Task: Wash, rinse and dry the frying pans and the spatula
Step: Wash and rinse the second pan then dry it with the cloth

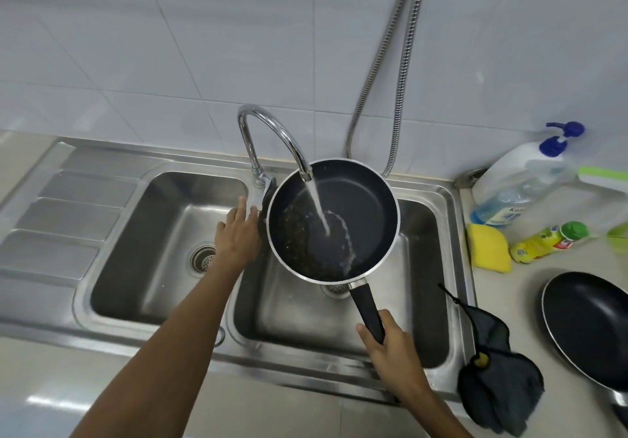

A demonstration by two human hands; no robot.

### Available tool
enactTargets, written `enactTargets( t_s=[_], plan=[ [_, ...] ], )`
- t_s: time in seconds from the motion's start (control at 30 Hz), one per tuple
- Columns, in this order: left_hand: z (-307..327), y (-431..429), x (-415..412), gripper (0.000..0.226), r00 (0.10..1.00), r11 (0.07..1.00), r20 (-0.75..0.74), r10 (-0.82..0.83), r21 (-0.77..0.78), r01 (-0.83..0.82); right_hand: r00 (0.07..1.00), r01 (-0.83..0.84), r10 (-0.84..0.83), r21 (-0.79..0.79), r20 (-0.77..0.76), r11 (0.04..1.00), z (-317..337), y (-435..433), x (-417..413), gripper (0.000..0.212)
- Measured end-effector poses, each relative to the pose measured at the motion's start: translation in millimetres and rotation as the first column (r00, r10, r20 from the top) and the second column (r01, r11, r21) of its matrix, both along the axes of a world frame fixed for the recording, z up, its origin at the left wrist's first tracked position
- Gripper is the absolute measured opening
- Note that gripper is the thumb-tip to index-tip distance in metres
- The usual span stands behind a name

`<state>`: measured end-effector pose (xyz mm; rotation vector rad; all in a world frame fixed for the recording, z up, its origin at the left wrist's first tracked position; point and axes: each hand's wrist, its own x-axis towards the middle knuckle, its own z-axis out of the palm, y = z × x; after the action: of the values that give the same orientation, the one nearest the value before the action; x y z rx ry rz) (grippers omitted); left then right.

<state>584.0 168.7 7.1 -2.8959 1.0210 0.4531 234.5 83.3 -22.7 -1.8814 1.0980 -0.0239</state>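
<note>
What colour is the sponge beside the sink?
Yellow; the sponge shows clearly in the head view.

- The second frying pan (591, 329) on the counter is cut off by the right edge; its handle is barely seen.
- The held pan (333, 220) hides the left hand's (238, 233) fingertips and most of a dark object there.
- The pump bottle's (520, 182) label is too small to read.
- The green-lidded container (608, 179) runs off frame.

Left grip (238, 230) spread flat; right grip (390, 342) clenched.
</note>
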Motion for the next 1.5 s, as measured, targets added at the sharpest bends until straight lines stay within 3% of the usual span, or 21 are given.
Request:
enactTargets(
  t_s=[0.07, 0.17, 0.23, 0.37, 0.43, 0.5, 0.53, 0.57, 0.7, 0.77, 0.87, 1.13, 1.27, 1.5],
  plan=[
    [9, 3, -20, 0.054, 0.986, 0.972, 0.040, 0.165, -0.174, -0.155, 1.000, 0.000, 0.000, 0.005, -0.003, 1.000, 0, 1, -1, 0.023],
    [22, 17, -83, 0.021, 0.951, 0.836, 0.004, 0.308, -0.478, -0.268, 1.000, 0.001, -0.001, 0.017, 0.009, 1.000, 3, 2, -1, 0.022],
    [27, 25, -141, 0.019, 0.943, 0.801, -0.115, 0.314, -0.502, -0.327, 1.000, 0.001, -0.002, 0.015, 0.024, 1.000, 7, 3, 1, 0.022],
    [16, 8, -227, 0.030, 0.857, 0.818, -0.448, 0.255, -0.372, -0.438, 0.999, 0.006, -0.005, -0.017, 0.043, 1.000, 15, 2, 4, 0.024],
    [11, -13, -242, 0.040, 0.653, 0.765, -0.733, 0.191, -0.306, -0.567, 0.999, 0.007, -0.007, -0.003, 0.052, 1.000, 17, 0, 2, 0.022],
    [7, -38, -244, 0.047, 0.228, 0.630, -0.965, 0.130, -0.097, -0.770, 0.998, -0.005, 0.004, 0.011, 0.056, 1.000, 19, -1, -1, 0.015],
    [2, -49, -243, 0.048, 0.019, 0.553, -0.996, 0.087, 0.032, -0.833, 0.998, -0.010, 0.010, 0.016, 0.059, 1.000, 21, -1, -4, 0.013],
    [-5, -59, -242, 0.049, -0.104, 0.503, -0.994, 0.031, 0.105, -0.858, 0.997, -0.014, 0.013, 0.015, 0.070, 1.000, 24, -1, -7, 0.015],
    [-22, -72, -249, 0.036, -0.233, 0.511, -0.969, -0.077, 0.162, -0.844, 0.998, -0.001, 0.000, 0.020, 0.061, 1.000, 32, -5, -18, 0.038],
    [-24, -68, -252, 0.046, -0.292, 0.532, -0.949, -0.117, 0.188, -0.826, 0.999, 0.017, -0.019, 0.041, 0.048, 0.999, 33, -7, -20, 0.038],
    [-25, -60, -252, 0.053, -0.260, 0.578, -0.962, -0.084, 0.166, -0.799, 0.999, 0.024, -0.027, 0.080, 0.043, 0.996, 31, -6, -16, 0.025],
    [-39, -27, -245, 0.030, 0.173, 0.602, -0.974, 0.149, -0.050, -0.797, 0.996, -0.047, 0.032, 0.180, 0.087, 0.983, 14, 19, -12, 0.010],
    [-41, -26, -262, 0.025, 0.224, 0.639, -0.958, 0.181, -0.059, -0.767, 0.994, -0.091, 0.080, 0.170, 0.074, 0.981, 8, 12, -30, 0.011],
    [-37, -62, -263, 0.062, 0.114, 0.653, -0.991, 0.069, -0.042, -0.756, 0.998, -0.050, 0.045, 0.095, 0.052, 0.994, 19, -19, -33, 0.009]
  ],
)
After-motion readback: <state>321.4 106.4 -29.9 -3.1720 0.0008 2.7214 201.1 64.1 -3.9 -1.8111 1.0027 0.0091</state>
